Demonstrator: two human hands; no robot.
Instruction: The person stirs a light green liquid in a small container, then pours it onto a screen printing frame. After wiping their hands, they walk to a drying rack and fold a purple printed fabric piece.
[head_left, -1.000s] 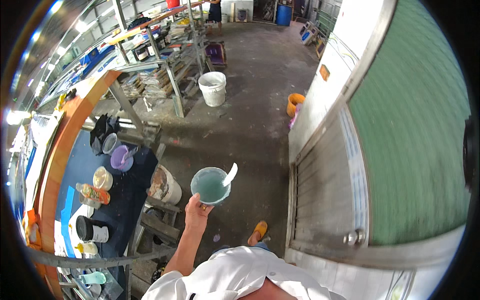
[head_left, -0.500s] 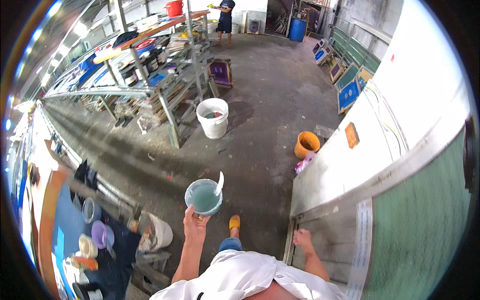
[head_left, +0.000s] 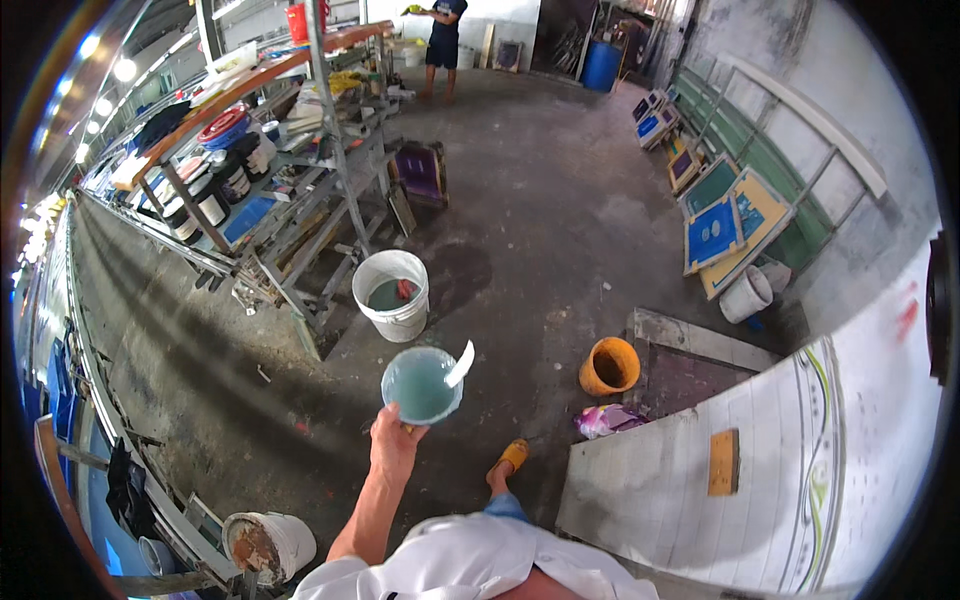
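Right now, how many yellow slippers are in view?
1: the yellow slipper, worn, right of the left hand holding the tub. A second may be hidden.

A round, pale blue-grey tub [head_left: 421,356] is gripped at its near edge by the person's left hand [head_left: 393,442], its open mouth facing up. Greenish-grey contents [head_left: 416,394] show inside. A white, blade-like utensil [head_left: 461,362] leans on the right rim, its end sticking out.
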